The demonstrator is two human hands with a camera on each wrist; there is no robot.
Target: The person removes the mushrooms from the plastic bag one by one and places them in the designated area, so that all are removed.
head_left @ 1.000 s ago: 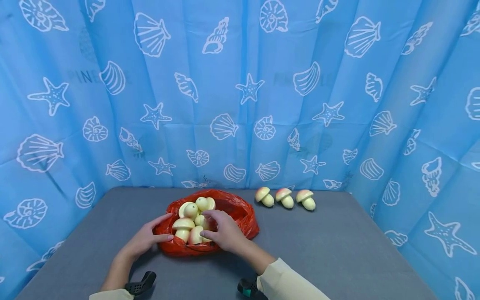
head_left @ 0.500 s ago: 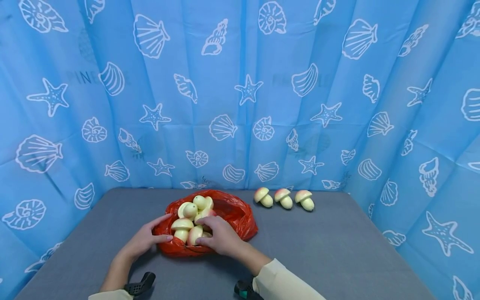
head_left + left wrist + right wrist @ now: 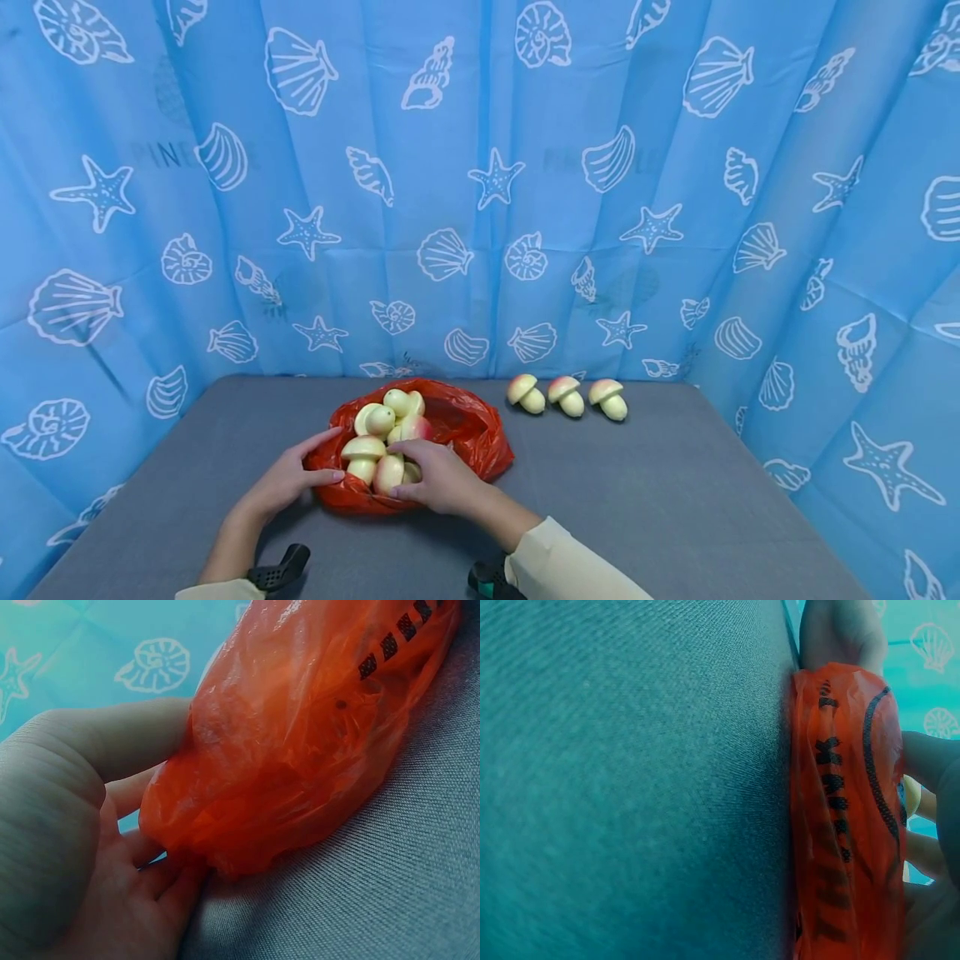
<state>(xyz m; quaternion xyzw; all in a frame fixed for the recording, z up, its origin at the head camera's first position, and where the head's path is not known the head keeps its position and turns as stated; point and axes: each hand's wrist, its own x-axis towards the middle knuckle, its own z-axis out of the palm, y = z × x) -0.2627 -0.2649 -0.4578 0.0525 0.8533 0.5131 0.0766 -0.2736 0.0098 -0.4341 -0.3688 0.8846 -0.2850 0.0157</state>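
Observation:
A red plastic bag (image 3: 480, 433) lies with its mouth wide, holding several cream toy mushrooms with pink-tinged caps, such as one mushroom (image 3: 363, 454) at the front left. My left hand (image 3: 288, 479) holds the bag's left end, thumb on the near side, fingers spread beyond it; in the left wrist view its thumb (image 3: 142, 735) presses the crinkled plastic. Over the front rim reaches my right hand (image 3: 442, 479), thumb and fingers around a toy mushroom (image 3: 388, 475) inside. In the right wrist view the bag's printed side (image 3: 847, 825) hides most of that mushroom.
Three more toy mushrooms stand in a row at the table's back: the left one (image 3: 527, 393), the middle one (image 3: 567, 396) and the right one (image 3: 608, 399). A blue shell-patterned curtain (image 3: 480, 208) hangs behind and beside the grey table (image 3: 637, 500).
My right hand has shifted left and slightly toward me within the bag, onto the front mushroom, uncovering a pink-capped one behind. My left hand stays at the bag's left end.

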